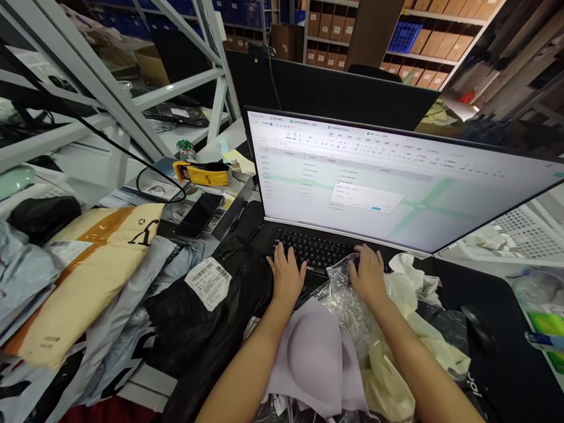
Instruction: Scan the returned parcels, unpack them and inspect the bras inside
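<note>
My left hand (287, 271) rests at the left end of a black keyboard (324, 249), its fingers spread over the keys. At the keyboard's right end lies my right hand (368, 273), fingers apart, beside a crumpled clear plastic bag (346, 305). Behind the keys stands a monitor (299, 170) with a spreadsheet and a small pop-up box on it. Between my forearms is a lilac bra (311, 358) with a moulded cup. Left of my left hand sits a black mailing bag (176, 317) with a white barcode label (208, 283). Neither hand holds anything.
Parcels are heaped on the left, a cream one (94, 282) on top. A phone (200, 214) and a yellow tape cutter (202, 174) lie by a tray. Pale yellow plastic (390, 370) is under my right forearm; a mouse (478, 329) is farther right.
</note>
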A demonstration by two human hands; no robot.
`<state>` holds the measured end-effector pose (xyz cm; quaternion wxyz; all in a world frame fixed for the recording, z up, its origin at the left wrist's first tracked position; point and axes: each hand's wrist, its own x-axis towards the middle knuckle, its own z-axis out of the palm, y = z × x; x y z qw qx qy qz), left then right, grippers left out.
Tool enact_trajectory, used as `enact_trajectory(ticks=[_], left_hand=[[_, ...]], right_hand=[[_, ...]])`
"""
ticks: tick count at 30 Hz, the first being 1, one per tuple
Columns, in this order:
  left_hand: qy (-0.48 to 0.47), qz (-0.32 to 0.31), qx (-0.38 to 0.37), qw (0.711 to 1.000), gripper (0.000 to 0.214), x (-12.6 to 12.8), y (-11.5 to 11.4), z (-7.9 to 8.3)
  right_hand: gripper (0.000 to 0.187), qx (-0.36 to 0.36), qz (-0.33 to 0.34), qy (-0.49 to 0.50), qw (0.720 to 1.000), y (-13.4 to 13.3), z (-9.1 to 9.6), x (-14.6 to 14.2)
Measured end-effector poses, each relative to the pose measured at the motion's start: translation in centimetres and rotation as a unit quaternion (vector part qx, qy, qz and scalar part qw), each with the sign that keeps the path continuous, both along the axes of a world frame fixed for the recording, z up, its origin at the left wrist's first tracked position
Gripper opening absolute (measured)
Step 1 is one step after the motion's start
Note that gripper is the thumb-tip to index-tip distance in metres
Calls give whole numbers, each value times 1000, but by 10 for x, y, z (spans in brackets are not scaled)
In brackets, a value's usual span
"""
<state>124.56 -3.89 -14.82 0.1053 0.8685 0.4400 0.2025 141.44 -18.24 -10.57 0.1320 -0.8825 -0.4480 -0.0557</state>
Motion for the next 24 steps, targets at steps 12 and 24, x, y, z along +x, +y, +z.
enact_trajectory(ticks=[12, 24], left_hand=[[-160, 59, -52, 984, 56, -6, 6, -9], [-182, 131, -164, 961, 64, -17, 14, -2]], right_hand=[[50, -93, -84, -12, 992, -2, -5, -4], [53, -104, -97, -19, 990, 4, -7, -5]])
